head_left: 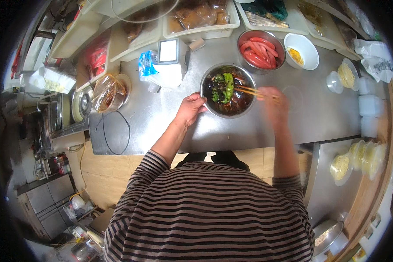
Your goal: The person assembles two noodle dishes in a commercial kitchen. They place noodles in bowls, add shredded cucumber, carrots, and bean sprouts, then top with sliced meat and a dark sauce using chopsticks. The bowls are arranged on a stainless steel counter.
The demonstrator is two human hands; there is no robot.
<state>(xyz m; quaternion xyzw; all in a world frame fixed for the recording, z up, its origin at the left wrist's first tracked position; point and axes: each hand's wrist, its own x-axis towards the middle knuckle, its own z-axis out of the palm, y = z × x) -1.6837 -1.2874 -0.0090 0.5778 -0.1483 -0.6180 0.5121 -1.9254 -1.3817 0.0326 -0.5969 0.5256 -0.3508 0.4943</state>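
Note:
A round metal bowl (228,114) stands on the steel counter in front of me, with dark liquid and green leafy vegetables (226,87) in it. My left hand (192,109) grips the bowl's left rim, thumb on top. Wooden chopsticks (247,90) reach into the bowl from the right, their tips at the greens. They are held in my right hand (275,102), which is smeared by motion.
Behind the bowl stand a metal bowl of red sausages (261,51) and a white bowl (308,56) with yellow bits. A scale-like device (169,51) and a plastic-covered pot (110,97) are to the left. Clear tubs of noodles (347,76) line the right side.

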